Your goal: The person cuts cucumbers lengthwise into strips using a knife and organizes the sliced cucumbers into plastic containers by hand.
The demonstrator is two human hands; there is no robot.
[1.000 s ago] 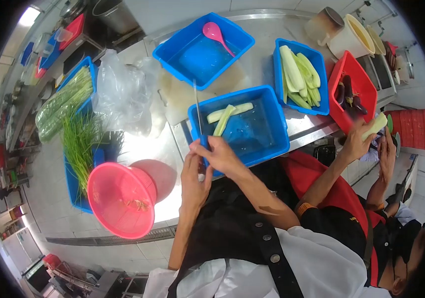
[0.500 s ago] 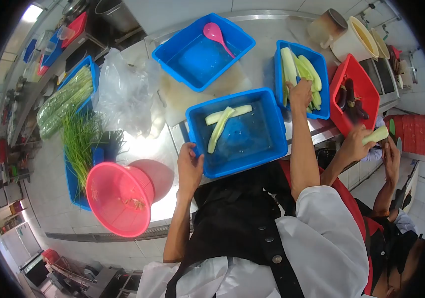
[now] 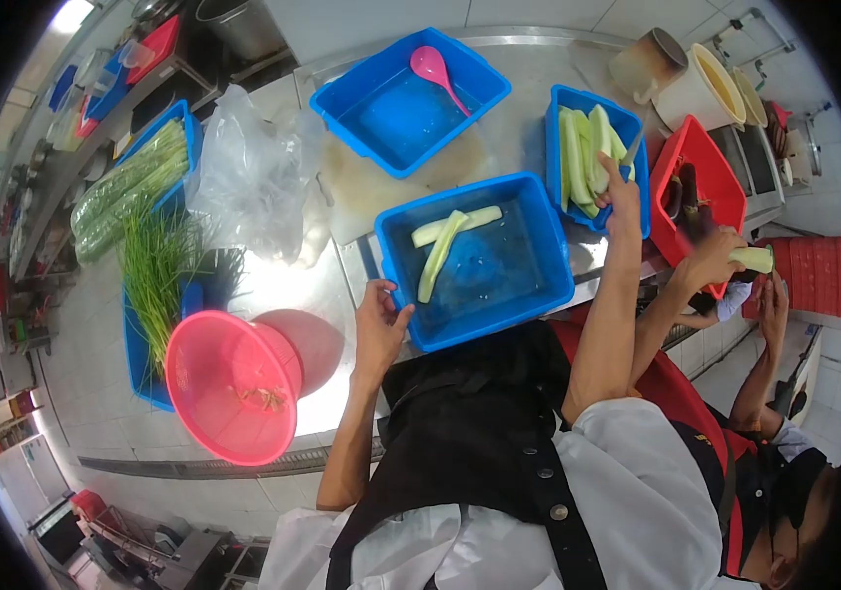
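Cucumber piece (image 3: 599, 136) touches outstretched right hand (image 3: 619, 195), which grips knife (image 3: 634, 147), left hand (image 3: 379, 323) half-curled, empty

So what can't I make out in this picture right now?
All in the head view:
- What lies beneath the pale green pieces: covered by them and the right hand.
- Most of the handle of the knife: behind the right hand's fingers.
- Whether the plastic bag holds anything: cloudy, crumpled film.
- What the scraps are: too small.

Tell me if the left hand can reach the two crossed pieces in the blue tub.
Probably yes: the left hand is right beside the blue tub, whose open top leaves the crossed pieces uncovered.
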